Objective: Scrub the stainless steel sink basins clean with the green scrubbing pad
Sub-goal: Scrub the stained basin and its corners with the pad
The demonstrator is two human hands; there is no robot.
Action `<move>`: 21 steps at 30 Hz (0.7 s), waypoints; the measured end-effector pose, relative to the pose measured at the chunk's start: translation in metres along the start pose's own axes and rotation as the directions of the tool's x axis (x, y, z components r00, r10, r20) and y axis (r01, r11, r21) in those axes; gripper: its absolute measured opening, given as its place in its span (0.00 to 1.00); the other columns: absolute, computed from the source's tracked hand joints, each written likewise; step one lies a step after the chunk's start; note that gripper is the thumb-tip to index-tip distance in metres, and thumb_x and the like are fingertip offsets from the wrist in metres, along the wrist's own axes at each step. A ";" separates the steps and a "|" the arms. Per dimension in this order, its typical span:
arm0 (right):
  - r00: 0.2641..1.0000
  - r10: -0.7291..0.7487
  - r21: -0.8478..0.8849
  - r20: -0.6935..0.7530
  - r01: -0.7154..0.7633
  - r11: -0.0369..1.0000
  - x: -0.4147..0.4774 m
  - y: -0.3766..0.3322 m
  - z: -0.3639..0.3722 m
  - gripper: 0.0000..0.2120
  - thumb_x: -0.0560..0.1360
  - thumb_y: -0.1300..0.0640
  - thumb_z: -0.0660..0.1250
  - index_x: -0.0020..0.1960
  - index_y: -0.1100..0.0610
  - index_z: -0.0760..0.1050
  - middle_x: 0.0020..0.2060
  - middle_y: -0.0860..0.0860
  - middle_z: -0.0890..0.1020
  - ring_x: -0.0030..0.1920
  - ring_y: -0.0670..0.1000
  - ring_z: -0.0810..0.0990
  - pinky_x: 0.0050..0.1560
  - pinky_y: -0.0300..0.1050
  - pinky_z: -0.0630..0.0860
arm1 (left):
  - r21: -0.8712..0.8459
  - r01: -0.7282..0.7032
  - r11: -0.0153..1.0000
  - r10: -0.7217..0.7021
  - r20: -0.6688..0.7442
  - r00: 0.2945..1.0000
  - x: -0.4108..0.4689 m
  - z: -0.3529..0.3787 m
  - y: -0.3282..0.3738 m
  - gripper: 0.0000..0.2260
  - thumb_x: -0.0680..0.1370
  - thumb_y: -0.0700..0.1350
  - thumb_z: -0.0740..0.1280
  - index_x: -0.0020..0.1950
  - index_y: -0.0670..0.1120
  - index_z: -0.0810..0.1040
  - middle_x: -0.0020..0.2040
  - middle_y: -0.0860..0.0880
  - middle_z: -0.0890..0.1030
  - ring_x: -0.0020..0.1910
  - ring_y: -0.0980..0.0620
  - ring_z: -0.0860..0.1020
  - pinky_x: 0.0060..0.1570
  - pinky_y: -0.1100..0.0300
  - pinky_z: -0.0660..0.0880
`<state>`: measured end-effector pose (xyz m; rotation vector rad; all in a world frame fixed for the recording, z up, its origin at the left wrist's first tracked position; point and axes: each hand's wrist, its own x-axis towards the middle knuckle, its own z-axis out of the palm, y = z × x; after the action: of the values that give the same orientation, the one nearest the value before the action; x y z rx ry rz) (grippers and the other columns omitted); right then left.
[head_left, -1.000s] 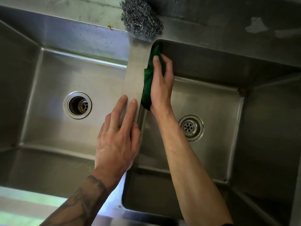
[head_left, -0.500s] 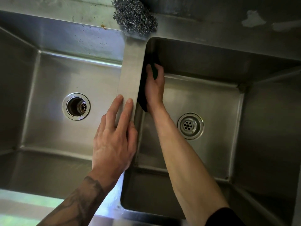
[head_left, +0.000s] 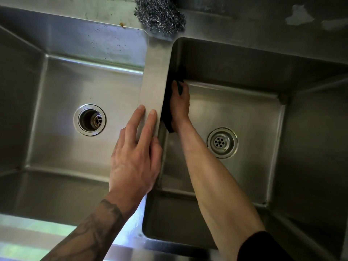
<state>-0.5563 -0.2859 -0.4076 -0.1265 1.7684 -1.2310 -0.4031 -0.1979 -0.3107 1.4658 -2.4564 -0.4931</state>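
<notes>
A stainless steel double sink was seen from above as the inner wall of the right basin (head_left: 244,110) was scrubbed. The green scrubbing pad (head_left: 168,117), dark in the shadow, was pressed against that basin's left wall, just under the divider (head_left: 156,72), low down near the far corner of the floor. It was held there by the right hand (head_left: 179,102), whose fingers were laid out over the pad and pushed it to the steel rather than being clenched round it. A sliver of green was visible between two of the fingers, and the thumb was hidden. The left hand (head_left: 135,153) was laid flat and relaxed on top of the divider, fingers straight and pointing away, with nothing grasped. The left basin (head_left: 56,91) was seen with an open drain (head_left: 90,120) in its floor, while a perforated strainer (head_left: 222,143) was set in the floor of the right one, well apart from the pad. A ball of steel wool (head_left: 160,15) was left on the rear ledge (head_left: 244,21), at the far end of the divider. A tattooed forearm (head_left: 94,232) was shown on the left, and a dark sleeve (head_left: 263,247) on the right arm.
</notes>
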 end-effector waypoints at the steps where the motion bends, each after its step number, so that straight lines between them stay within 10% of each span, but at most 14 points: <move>1: 0.999 -0.032 -0.018 0.000 0.032 0.999 -0.005 0.001 -0.001 0.16 0.86 0.49 0.61 0.70 0.54 0.74 0.66 0.56 0.78 0.67 0.56 0.77 0.71 0.56 0.73 | -0.006 0.007 1.000 -0.007 0.001 1.000 0.000 0.000 0.000 0.24 0.86 0.45 0.57 0.83 0.46 0.68 0.82 0.44 0.65 0.69 0.39 0.75 0.64 0.42 0.79; 6: 0.940 -0.341 0.004 0.026 0.341 0.940 -0.054 0.020 -0.010 0.10 0.83 0.41 0.62 0.63 0.39 0.75 0.62 0.47 0.79 0.64 0.44 0.78 0.68 0.50 0.75 | -0.044 0.024 0.999 -0.023 0.016 1.000 0.001 -0.003 0.002 0.23 0.86 0.45 0.57 0.82 0.44 0.69 0.81 0.41 0.67 0.70 0.37 0.76 0.67 0.41 0.78; 13: 0.999 -0.029 -0.045 0.015 0.030 0.999 -0.031 0.034 -0.009 0.13 0.86 0.49 0.61 0.68 0.52 0.74 0.60 0.50 0.75 0.63 0.53 0.77 0.67 0.54 0.75 | 0.217 -0.039 0.975 -0.036 0.328 0.944 0.001 -0.009 -0.004 0.30 0.87 0.48 0.29 0.86 0.43 0.50 0.88 0.44 0.45 0.85 0.43 0.51 0.84 0.54 0.46; 18: 0.967 -0.240 0.053 0.083 0.236 0.970 -0.086 0.044 -0.018 0.13 0.82 0.41 0.63 0.65 0.42 0.75 0.62 0.49 0.78 0.65 0.50 0.79 0.67 0.57 0.77 | 0.175 -0.013 0.984 -0.039 0.288 0.957 0.006 -0.011 0.001 0.28 0.87 0.47 0.35 0.85 0.41 0.56 0.87 0.43 0.54 0.85 0.42 0.55 0.84 0.52 0.53; 21: 0.991 -0.126 0.026 0.040 0.125 0.992 -0.070 0.040 -0.016 0.13 0.84 0.47 0.62 0.67 0.50 0.75 0.62 0.52 0.77 0.65 0.53 0.78 0.68 0.59 0.75 | 0.174 -0.032 0.984 -0.023 0.302 0.953 0.005 -0.011 -0.002 0.28 0.88 0.46 0.35 0.85 0.40 0.56 0.87 0.43 0.52 0.85 0.42 0.54 0.84 0.52 0.52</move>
<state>-0.5140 -0.2170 -0.3935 -0.2518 1.7314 -1.3292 -0.3999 -0.2051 -0.3016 1.5516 -2.8063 -0.5472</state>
